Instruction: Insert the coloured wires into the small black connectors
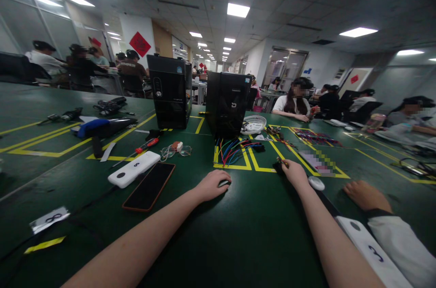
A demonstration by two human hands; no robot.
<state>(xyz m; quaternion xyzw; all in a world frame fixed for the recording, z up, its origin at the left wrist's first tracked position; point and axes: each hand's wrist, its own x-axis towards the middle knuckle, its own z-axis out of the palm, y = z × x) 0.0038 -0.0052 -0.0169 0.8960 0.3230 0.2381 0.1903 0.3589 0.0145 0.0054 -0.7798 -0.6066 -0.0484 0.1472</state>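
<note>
My left hand (213,185) rests on the green table with its fingers curled; a small pale edge shows under the fingertips, too little to name. Farther right, my right hand (293,173) pinches a small dark piece with a brass-coloured glint (284,164), too small to make out. A black item (278,168) lies right by those fingertips, at a yellow tape line. Between the hands and a little beyond them, a fan of red and blue wires (229,154) spreads inside a taped box. A round white disc (316,183) lies beside my right wrist.
Two black computer towers (170,97) (226,104) stand at the back. To the left lie a phone (149,186), a white power bank (134,169), glasses (184,150) and a red-handled screwdriver (147,145). A co-worker's hand (368,196) rests at the right, near a white device (371,247).
</note>
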